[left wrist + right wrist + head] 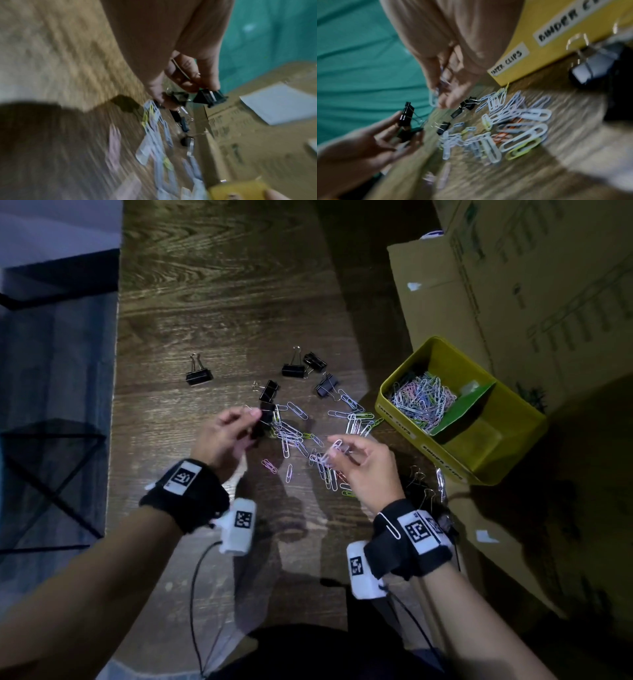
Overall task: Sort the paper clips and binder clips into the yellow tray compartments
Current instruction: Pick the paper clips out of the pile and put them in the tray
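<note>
My left hand [236, 422] pinches a black binder clip [265, 414] by its wire handle; the left wrist view shows that clip [210, 98] hanging from my fingertips. My right hand [352, 453] grips a few pale paper clips [330, 453], blurred in the right wrist view [435, 97]. Loose coloured paper clips [294, 436] lie spread between both hands. Several black binder clips [294, 368] lie farther back, one [198, 374] alone at the left. The yellow tray [387, 409] stands at the right; its far compartment holds paper clips [423, 400].
A green divider [466, 405] splits the tray, whose front wall carries labels [506, 60] for paper clips and binder clips. Cardboard boxes [513, 285] stand behind and right of the tray. More binder clips [421, 484] lie in shadow by its near corner. The table's left edge [114, 405] drops off.
</note>
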{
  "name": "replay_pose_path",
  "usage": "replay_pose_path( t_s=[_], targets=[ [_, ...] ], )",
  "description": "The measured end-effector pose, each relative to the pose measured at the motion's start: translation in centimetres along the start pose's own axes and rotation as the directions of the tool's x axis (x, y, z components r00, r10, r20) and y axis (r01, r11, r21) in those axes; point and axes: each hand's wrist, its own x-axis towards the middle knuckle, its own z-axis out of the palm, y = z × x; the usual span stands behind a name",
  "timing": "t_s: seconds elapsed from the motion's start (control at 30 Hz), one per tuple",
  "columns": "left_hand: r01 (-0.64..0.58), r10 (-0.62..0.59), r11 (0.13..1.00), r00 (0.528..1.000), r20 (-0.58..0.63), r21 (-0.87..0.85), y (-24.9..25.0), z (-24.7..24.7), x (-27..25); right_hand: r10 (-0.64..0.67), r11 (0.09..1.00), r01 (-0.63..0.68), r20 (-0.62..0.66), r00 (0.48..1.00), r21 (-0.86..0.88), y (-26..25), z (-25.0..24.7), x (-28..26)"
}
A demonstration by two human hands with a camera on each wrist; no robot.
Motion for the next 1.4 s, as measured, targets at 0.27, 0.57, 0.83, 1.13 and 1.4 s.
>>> replay_pose_path(
  t_s=[0.27, 0.57, 0.83, 1.13, 1.4],
  targets=[
    [-0.146, 0.360, 0.489, 0.932, -0.047, 0.860, 2.2, -3.8, 5.8, -0.001, 0.615, 0.040, 0.049, 0.999, -0.788, 2.2, -1.7, 1.7],
    [-0.292, 0.598, -0.021, 0.763, 0.246, 0.956, 0.7, -1.9, 4.7, -0.118, 0.418, 0.275, 0.248, 0.962, -0.866, 0.7, -0.9, 5.1],
    [-0.423, 0.046, -0.257, 0.893, 0.448, 0.869, -4.4, 3.0, 2.9, 0.124, 0.338, 0.102, 0.152, 0.981, -0.936, 2.5, 0.7, 7.6],
    [-0.576, -0.019, -0.215, 0.810, 0.586, 0.789, -9.4, 0.5, -3.2, 0.045, 0.445, 0.133, 0.170, 0.984, -0.886, 5.6, 2.1, 0.8],
    [-0.672, 0.148, -0.082, 0.722, 0.676, 0.736, -7.3, 3.0, -1.7, -0.086, 0.608, 0.057, 0.005, 0.996, -0.792, 6.7, -0.2, -1.9]
  ],
)
